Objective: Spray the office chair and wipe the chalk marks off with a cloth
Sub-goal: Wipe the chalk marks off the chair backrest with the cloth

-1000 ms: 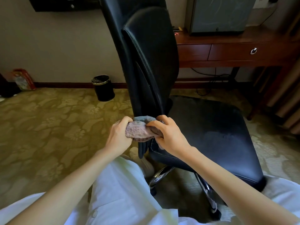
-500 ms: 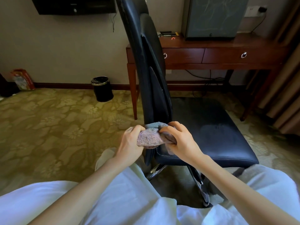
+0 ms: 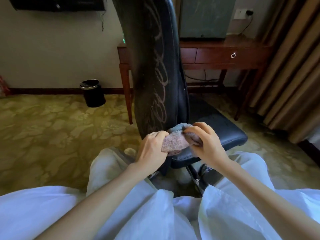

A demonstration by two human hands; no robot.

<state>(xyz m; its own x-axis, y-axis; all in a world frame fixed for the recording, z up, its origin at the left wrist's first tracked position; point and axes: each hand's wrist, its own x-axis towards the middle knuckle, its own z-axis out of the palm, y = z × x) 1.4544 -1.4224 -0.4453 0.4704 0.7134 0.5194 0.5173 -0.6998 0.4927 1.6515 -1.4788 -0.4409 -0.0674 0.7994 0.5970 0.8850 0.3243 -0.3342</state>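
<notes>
Nearest, white clothing (image 3: 52,213) across the bottom, with two bare forearms reaching forward over it. Left hand (image 3: 152,148) curled round the left side of the cloth (image 3: 174,142), gripping it. Right hand (image 3: 206,142) pinching the cloth's right side between thumb and bent fingers. Pinkish cloth with a blue-grey fold on top, bunched between both hands at the foot of the office chair (image 3: 147,49) backrest, just above the rear edge of the seat (image 3: 228,134). Looping pale chalk marks (image 3: 160,78) running down the black back panel, from near the top to just above the cloth. Patterned yellow-green carpet (image 3: 43,127) all round. Farther off, a black bin (image 3: 93,93) against the wall at left. Behind the chair a dark wooden table (image 3: 216,55) with a ring-pull drawer, carrying a grey cabinet (image 3: 202,16). Striped curtains (image 3: 285,66) at right.
</notes>
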